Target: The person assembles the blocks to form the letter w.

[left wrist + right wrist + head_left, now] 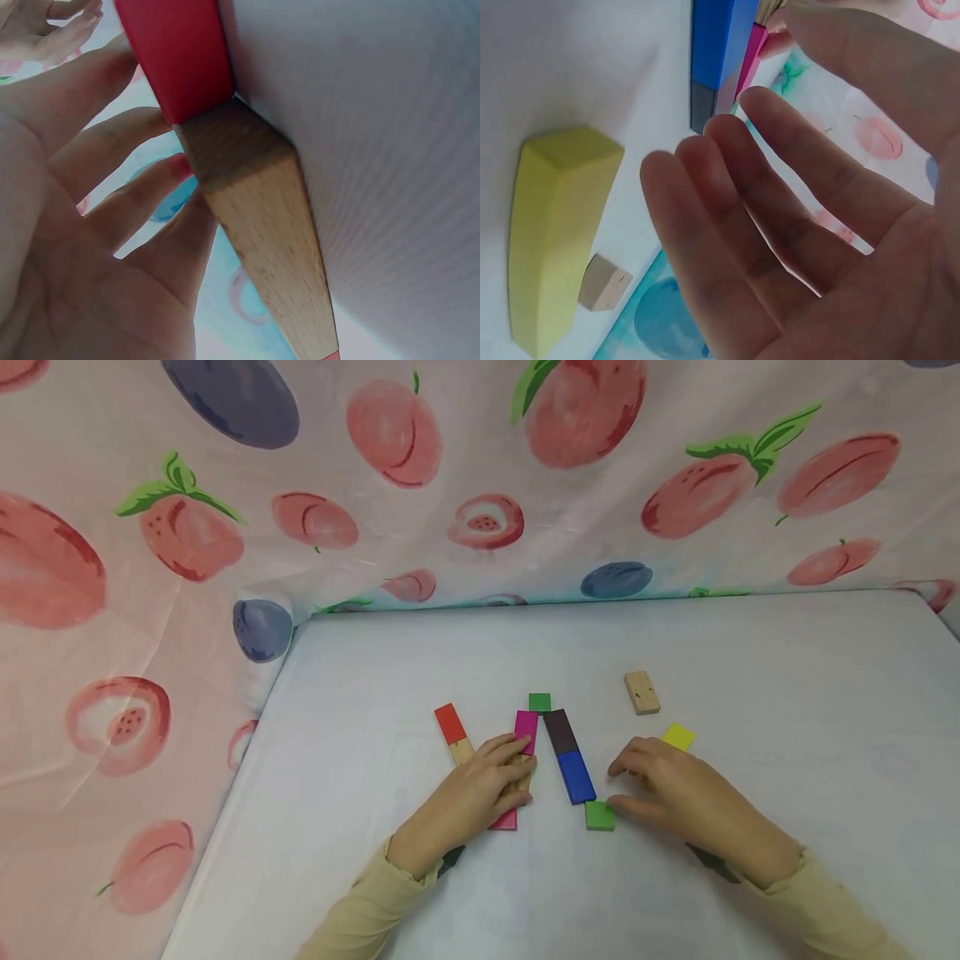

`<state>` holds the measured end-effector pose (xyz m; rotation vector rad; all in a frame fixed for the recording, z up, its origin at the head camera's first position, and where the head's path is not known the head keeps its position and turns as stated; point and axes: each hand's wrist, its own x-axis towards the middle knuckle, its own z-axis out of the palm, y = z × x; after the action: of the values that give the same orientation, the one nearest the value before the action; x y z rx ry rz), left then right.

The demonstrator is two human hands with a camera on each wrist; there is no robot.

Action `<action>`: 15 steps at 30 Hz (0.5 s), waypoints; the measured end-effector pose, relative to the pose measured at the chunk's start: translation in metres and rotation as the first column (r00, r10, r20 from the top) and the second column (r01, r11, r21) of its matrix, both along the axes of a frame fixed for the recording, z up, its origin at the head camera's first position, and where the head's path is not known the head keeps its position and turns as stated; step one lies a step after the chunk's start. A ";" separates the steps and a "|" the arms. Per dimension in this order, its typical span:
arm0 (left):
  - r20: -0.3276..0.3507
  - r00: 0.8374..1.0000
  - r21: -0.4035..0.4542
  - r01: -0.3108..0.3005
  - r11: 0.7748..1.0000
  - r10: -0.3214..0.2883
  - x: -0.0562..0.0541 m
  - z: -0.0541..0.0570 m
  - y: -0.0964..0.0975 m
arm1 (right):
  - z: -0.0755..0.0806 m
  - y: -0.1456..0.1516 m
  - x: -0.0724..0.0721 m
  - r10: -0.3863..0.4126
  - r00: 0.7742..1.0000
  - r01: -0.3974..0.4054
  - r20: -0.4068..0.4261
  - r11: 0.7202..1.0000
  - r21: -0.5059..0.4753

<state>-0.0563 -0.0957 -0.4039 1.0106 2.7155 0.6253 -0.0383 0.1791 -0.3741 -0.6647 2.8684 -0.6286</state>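
My left hand (476, 789) lies over the left-hand blocks, its fingertips at a magenta block (527, 723) and a wooden block (525, 774) below it. Beneath that hand a pinkish-red block (506, 821) shows, and a red block (450, 723) joined to a wooden block (461, 750) slants out on its far side. My right hand (667, 785) hovers with loosely bent fingers and nothing between them. Its thumb tip is right at the edge of a light green block (599, 817). That block meets the lower end of a blue block (577, 777), which continues a dark brown block (561, 731).
A darker green block (539, 702) sits at the top between the magenta and brown blocks. Beyond my right hand are a yellow block (678, 737) and a separate wooden block (642, 692). A fruit-patterned cloth (480, 460) hangs behind the white table (375, 668).
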 end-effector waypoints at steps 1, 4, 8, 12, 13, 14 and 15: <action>0.000 1.000 0.001 -0.001 1.000 0.001 0.000 0.000 0.000 | 0.000 0.001 -0.001 -0.006 1.000 0.006 -0.009 1.000 0.001; 0.001 1.000 0.000 -0.003 1.000 0.003 0.000 0.000 0.000 | -0.001 0.004 -0.002 -0.021 0.999 0.021 -0.038 1.000 0.002; 0.002 1.000 -0.003 -0.006 1.000 0.006 0.000 -0.001 0.000 | -0.003 0.010 -0.003 -0.043 0.997 0.043 -0.064 0.999 -0.001; 0.001 1.000 -0.008 -0.008 1.000 0.008 0.000 -0.001 0.000 | -0.005 0.014 -0.005 -0.060 0.997 0.060 -0.056 0.998 -0.010; 0.000 1.000 -0.009 -0.009 1.000 0.009 0.000 -0.001 0.000 | -0.005 0.015 -0.006 -0.065 0.997 0.064 -0.050 0.998 -0.011; 0.000 1.000 -0.010 -0.008 1.000 0.008 0.000 -0.001 0.000 | -0.006 0.016 -0.006 -0.066 0.997 0.066 -0.044 0.998 -0.013; -0.001 1.000 -0.012 -0.009 1.000 0.009 0.000 -0.001 0.000 | -0.006 0.017 -0.007 -0.067 0.997 0.067 -0.040 0.998 -0.011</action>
<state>-0.0561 -0.0958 -0.4046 0.9970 2.7222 0.6096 -0.0451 0.1958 -0.3804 -0.5911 2.9377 -0.6454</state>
